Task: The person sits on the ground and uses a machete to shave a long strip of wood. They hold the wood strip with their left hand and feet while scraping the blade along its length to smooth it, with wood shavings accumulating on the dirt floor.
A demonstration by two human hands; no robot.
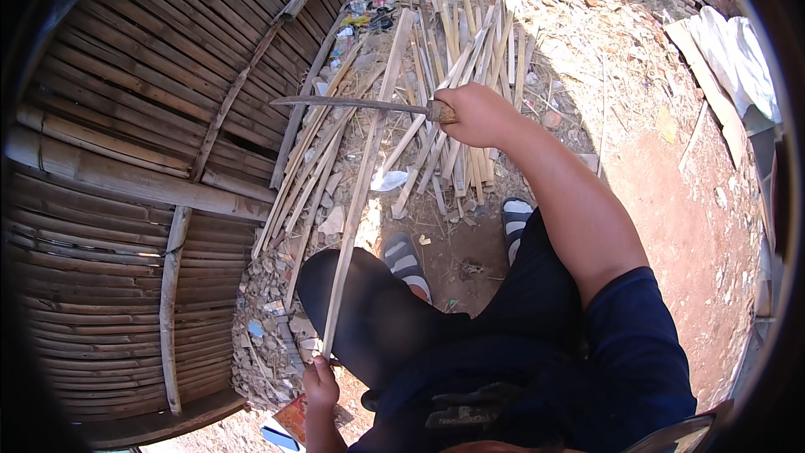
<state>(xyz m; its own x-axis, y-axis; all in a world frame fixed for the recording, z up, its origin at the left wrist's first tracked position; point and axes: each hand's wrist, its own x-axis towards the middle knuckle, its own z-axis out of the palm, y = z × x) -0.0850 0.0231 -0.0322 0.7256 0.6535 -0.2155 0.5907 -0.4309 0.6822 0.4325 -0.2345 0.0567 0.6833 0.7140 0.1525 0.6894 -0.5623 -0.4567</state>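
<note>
A long machete with a worn wooden handle is in my right hand, whose fingers are wrapped round the handle. Its blade points left and crosses the upper part of a long bamboo strip; whether the two touch I cannot tell. My left hand grips the strip's near end beside my left knee. From there the strip slants up and away over my thigh. Beyond my feet lies a loose pile of split bamboo strips, partly hidden by my right hand and the blade.
A slatted bamboo wall with a thick crossbar stands close on my left. Rubble and litter lie along its foot. White sacks and a board are at the far right. Bare earth is sunlit on my right.
</note>
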